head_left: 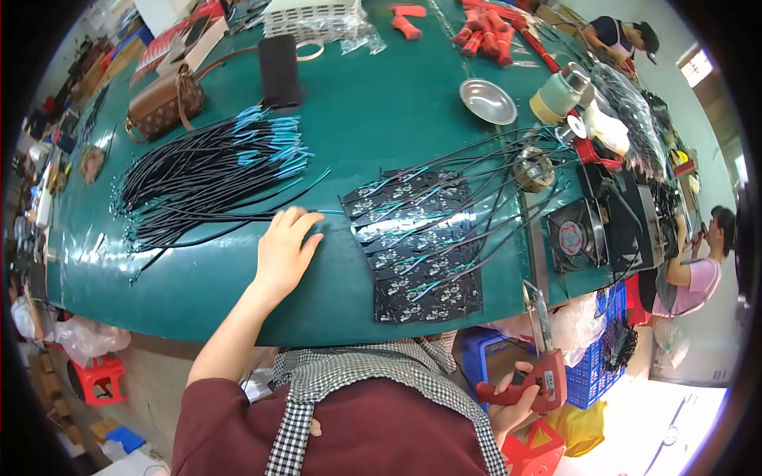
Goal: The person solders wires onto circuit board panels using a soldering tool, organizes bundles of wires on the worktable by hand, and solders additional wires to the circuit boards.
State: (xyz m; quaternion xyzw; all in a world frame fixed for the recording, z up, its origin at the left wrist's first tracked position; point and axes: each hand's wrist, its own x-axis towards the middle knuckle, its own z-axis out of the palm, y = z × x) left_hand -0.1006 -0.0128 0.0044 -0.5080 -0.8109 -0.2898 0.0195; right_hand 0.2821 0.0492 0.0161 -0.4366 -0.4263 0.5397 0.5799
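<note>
My left hand (287,247) is over the table with its fingers on a black cable (238,216), whose stripped blue wire end points right toward the circuit boards. My right hand (512,401) grips a red soldering gun (549,381) by its handle, low at the right near the table edge; its metal tip points up. A panel of black circuit boards (421,274) lies in front of me, with several cables running off its right side. To the left lies a large bundle of black cables (190,170) with blue ends.
A small fan (571,238) and a solder spool (575,127) stand at the right. Behind the boards are a metal dish (488,101) and a green jar (556,99). A brown handbag (167,103) and a phone (279,71) lie at the far left. Two people work at the right.
</note>
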